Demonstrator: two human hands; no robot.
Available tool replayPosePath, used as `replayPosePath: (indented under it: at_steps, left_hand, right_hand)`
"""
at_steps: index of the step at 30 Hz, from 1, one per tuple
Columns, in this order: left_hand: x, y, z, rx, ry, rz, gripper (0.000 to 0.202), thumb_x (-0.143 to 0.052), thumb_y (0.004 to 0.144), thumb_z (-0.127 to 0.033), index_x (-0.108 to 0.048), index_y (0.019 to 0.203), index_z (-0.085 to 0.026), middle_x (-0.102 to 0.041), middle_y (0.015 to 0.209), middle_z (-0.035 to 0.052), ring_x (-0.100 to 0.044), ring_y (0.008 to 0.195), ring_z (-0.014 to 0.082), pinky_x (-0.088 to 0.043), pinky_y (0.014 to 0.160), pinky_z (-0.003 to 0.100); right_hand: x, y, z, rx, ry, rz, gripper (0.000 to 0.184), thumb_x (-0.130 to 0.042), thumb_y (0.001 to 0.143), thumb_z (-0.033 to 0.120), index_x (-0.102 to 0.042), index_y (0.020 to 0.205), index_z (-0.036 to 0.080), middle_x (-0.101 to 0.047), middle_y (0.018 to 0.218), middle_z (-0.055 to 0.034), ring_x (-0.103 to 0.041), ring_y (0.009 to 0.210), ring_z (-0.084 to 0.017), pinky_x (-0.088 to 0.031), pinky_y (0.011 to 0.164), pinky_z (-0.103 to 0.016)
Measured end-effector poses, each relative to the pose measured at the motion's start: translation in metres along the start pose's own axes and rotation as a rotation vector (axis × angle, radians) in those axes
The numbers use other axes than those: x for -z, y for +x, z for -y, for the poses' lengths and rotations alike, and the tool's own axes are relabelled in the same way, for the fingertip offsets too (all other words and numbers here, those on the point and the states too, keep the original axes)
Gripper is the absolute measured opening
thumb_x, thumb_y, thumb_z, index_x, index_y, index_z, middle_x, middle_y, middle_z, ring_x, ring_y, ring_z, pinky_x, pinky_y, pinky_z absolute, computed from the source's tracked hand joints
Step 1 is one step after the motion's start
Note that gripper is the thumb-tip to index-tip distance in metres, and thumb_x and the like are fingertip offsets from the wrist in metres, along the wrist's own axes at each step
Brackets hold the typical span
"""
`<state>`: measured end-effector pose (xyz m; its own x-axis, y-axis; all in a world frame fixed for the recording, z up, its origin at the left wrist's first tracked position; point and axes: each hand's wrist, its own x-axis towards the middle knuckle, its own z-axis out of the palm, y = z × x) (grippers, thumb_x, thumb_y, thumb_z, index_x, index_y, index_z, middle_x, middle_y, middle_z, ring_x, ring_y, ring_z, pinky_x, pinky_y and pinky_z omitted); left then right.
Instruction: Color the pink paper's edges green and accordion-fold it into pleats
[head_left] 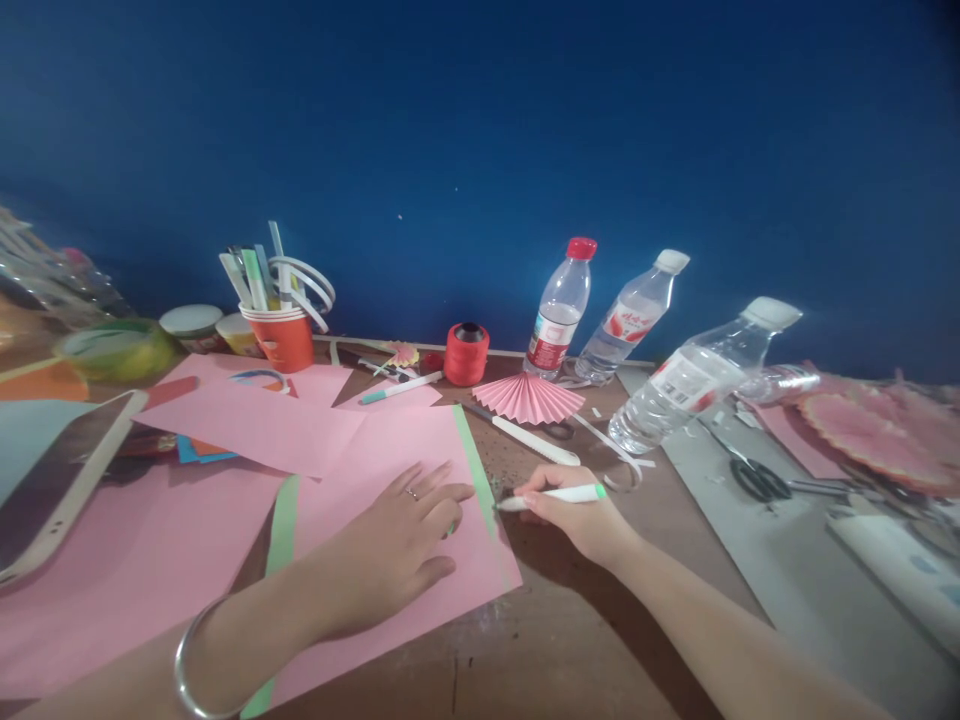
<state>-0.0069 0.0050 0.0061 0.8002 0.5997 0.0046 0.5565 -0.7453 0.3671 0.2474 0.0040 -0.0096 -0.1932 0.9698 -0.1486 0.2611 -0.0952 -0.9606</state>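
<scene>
My left hand (pixel 397 540) lies spread on a sheet of pink paper (pixel 352 610), holding it against the table. Between its thumb and index finger shows a small green bit (pixel 451 528), too hidden to name. My right hand (pixel 574 520) is closed around a white marker (pixel 574 494) with a green end. The marker's tip is at the right edge of the sheet, on a green band (pixel 474 460) that runs along this edge. Another green band (pixel 282 535) lines the sheet's left side, partly under my left forearm.
Behind stand a red paper cup (pixel 279 340) of pens, a red thread spool (pixel 466 358) and several water bottles (pixel 559 310). A pleated pink paper fan (pixel 529 400) and a white utility knife (pixel 536 441) lie beyond my right hand. Scissors (pixel 757 482) lie right; a tablet-like device (pixel 67 490) stands left.
</scene>
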Motion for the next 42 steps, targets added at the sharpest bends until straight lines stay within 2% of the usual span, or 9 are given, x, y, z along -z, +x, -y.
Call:
replayPosePath:
  at_steps: [5,8,11,17,21,25,31,35,42]
  left_hand:
    - [-0.0012,-0.0004,0.0003,0.011,-0.002,-0.012,0.024,-0.047,0.090,-0.032,-0.051,0.113,-0.025,-0.041,0.141,0.0009,-0.021,0.138,0.0255,-0.015,0.114,0.050]
    - [-0.0011,-0.0005,0.0003,0.016,0.000,-0.010,0.026,-0.047,0.090,-0.032,-0.050,0.115,-0.026,-0.041,0.142,0.0005,-0.021,0.138,0.0253,-0.016,0.114,0.050]
    - [-0.0008,-0.0006,0.0003,0.011,0.002,-0.001,0.022,-0.047,0.090,-0.032,-0.051,0.110,-0.025,-0.041,0.142,0.0008,-0.021,0.138,0.0253,-0.014,0.114,0.050]
    - [0.0000,-0.0001,-0.0009,0.001,0.014,-0.007,0.023,-0.046,0.091,-0.032,-0.050,0.112,-0.024,-0.041,0.142,0.0015,-0.022,0.138,0.0259,-0.015,0.114,0.050]
    - [-0.0003,0.0008,-0.0002,-0.008,0.030,0.002,0.025,-0.046,0.091,-0.033,-0.049,0.114,-0.024,-0.041,0.142,0.0016,-0.022,0.138,0.0256,-0.015,0.114,0.049]
    - [-0.0009,0.0010,0.0033,0.044,0.033,-0.030,0.021,-0.045,0.091,-0.031,-0.052,0.110,-0.023,-0.043,0.140,0.0025,-0.023,0.137,0.0263,-0.014,0.114,0.051]
    - [0.0010,0.0009,0.0048,0.095,0.049,-0.036,0.025,-0.043,0.091,-0.027,-0.050,0.114,-0.024,-0.043,0.141,0.0031,-0.022,0.138,0.0270,-0.015,0.112,0.052]
    - [0.0005,0.0015,0.0042,0.095,0.056,-0.028,0.022,-0.043,0.091,-0.027,-0.051,0.110,-0.023,-0.042,0.141,0.0025,-0.022,0.138,0.0275,-0.015,0.112,0.053]
    - [-0.0003,0.0023,0.0046,0.087,0.061,-0.035,0.022,-0.042,0.091,-0.028,-0.051,0.110,-0.023,-0.044,0.140,0.0034,-0.023,0.137,0.0271,-0.015,0.113,0.052]
  right_hand:
    - [0.0002,0.0003,0.0024,0.011,-0.001,0.000,0.011,-0.062,0.073,0.026,-0.064,0.070,0.016,-0.066,0.065,-0.0019,-0.059,0.060,-0.014,-0.044,0.057,-0.025]
    - [0.0004,0.0004,0.0023,-0.011,0.013,0.041,0.013,-0.062,0.073,0.026,-0.061,0.064,0.017,-0.064,0.060,-0.0008,-0.058,0.057,-0.014,-0.043,0.055,-0.025]
    - [-0.0001,0.0000,0.0024,0.024,-0.032,0.008,0.010,-0.062,0.074,0.026,-0.064,0.072,0.017,-0.066,0.065,-0.0013,-0.058,0.060,-0.014,-0.041,0.056,-0.024]
    - [0.0003,-0.0004,0.0022,0.031,-0.058,0.021,0.013,-0.061,0.075,0.029,-0.063,0.070,0.017,-0.066,0.065,-0.0017,-0.058,0.061,-0.015,-0.041,0.057,-0.025]
    - [0.0018,-0.0001,0.0009,0.005,0.022,0.090,0.013,-0.062,0.072,0.026,-0.060,0.064,0.017,-0.065,0.060,-0.0017,-0.058,0.058,-0.014,-0.042,0.056,-0.026]
    - [0.0010,-0.0014,0.0005,-0.003,0.122,0.002,0.012,-0.062,0.072,0.029,-0.063,0.075,0.017,-0.066,0.061,-0.0013,-0.059,0.055,-0.014,-0.044,0.052,-0.025]
    - [-0.0033,-0.0038,-0.0016,-0.045,0.150,0.038,0.016,-0.067,0.070,0.031,-0.058,0.067,0.017,-0.065,0.060,-0.0016,-0.059,0.052,-0.013,-0.045,0.051,-0.025]
    - [-0.0051,-0.0025,-0.0025,0.000,0.117,0.035,0.017,-0.066,0.073,0.032,-0.062,0.078,0.016,-0.066,0.064,-0.0021,-0.060,0.057,-0.014,-0.046,0.055,-0.025]
    - [-0.0007,-0.0022,0.0051,-0.092,0.049,0.116,0.014,-0.065,0.068,0.026,-0.059,0.060,0.017,-0.064,0.054,-0.0006,-0.056,0.049,-0.012,-0.040,0.047,-0.021]
